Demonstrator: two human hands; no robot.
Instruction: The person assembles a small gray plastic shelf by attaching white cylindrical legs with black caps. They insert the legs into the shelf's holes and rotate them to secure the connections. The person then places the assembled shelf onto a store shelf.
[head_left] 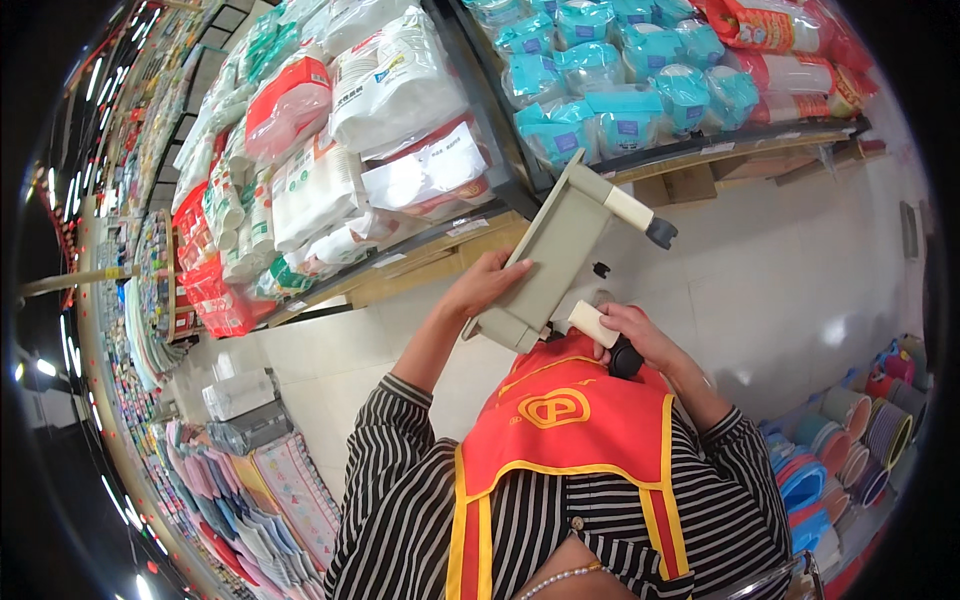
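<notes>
A beige plastic tray-like panel [548,250] with raised edges is held tilted in front of my body. My left hand [487,284] grips its left edge, the thumb lying over the inner face. From the panel's far right corner sticks out a short cream leg [628,207] that ends in a dark caster [660,233]. At the near corner my right hand [642,334] is closed round another cream leg [590,322], with a black caster [626,357] under the fingers. Whether this leg is joined to the panel I cannot tell. A small black piece [601,269] shows beside the panel.
Shelves ahead hold packs of white paper cups [395,85] and teal-wrapped bowls [640,90]. Colourful buckets [850,430] stand at the lower right. Folded textiles [245,490] are at the lower left. Pale floor tiles [760,260] lie below the panel.
</notes>
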